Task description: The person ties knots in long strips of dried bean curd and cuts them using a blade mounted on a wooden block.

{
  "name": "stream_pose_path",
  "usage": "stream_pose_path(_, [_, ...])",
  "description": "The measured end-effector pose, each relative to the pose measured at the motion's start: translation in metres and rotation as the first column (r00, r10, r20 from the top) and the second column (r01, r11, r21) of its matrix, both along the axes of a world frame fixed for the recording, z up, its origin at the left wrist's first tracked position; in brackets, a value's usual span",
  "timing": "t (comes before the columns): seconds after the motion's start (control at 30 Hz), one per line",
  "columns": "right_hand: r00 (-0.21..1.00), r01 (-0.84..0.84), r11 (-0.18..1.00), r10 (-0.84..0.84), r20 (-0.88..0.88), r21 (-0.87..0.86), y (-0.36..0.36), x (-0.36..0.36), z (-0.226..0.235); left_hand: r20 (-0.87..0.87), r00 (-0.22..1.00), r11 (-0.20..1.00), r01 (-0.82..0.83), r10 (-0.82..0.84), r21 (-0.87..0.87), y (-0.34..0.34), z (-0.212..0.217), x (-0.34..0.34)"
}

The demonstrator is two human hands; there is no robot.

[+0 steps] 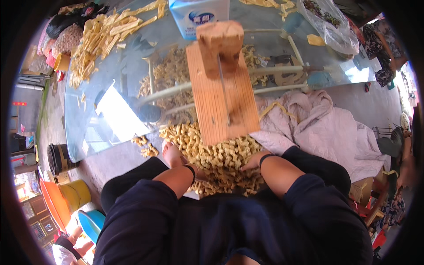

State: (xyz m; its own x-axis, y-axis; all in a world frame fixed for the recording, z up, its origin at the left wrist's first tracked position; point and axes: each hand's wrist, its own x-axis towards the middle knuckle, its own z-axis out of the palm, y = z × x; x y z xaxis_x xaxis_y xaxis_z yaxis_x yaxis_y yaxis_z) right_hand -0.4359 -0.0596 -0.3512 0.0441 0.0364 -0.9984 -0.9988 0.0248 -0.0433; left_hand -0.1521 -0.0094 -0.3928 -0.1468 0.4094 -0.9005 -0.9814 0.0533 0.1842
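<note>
A heap of short yellowish cut pieces (216,154) lies in front of my lap, below a slanted wooden cutting board (221,101) that carries a wooden block (220,42) and a thin metal blade. My left hand (201,174), with a black wristband, is dug into the heap, so its fingers are mostly hidden. My right hand (251,160), also with a black band, rests on the heap's right side with its fingers laid against the pieces. A bare foot (172,152) sits just left of the heap.
The board leans on a glass table (101,75) holding long yellow strips (106,35), a blue-and-white carton (196,15) and a plastic bag (329,24). A pale cloth (322,128) lies at the right. Buckets and basins (73,194) stand at the lower left.
</note>
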Motion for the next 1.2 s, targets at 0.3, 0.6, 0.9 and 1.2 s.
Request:
stream_pose_path(0.3, [0.655,0.748,0.656,-0.754,0.043,0.103,0.028,0.009,-0.065,-0.182,0.981,0.751,-0.172,0.069,-0.637,-0.043,-0.011,-0.004])
stream_pose_path(0.6, [0.886,0.464,0.876,-0.456,0.087,-0.131,-0.021,0.023,-0.07,-0.259,0.966,0.509,-0.237,0.029,-0.828,-0.072,-0.023,-0.013])
stream_pose_path(0.9, [0.859,0.18,0.864,0.094,0.503,-0.469,-0.081,0.021,0.036,-0.277,0.959,0.497,-0.208,-0.067,-0.842,-0.117,0.042,-0.018])
stream_pose_path(1.2, [0.665,0.51,0.708,0.036,0.746,-0.488,-0.079,-0.007,0.236,-0.336,0.942,0.398,-0.309,0.003,-0.864,-0.066,-0.012,-0.034])
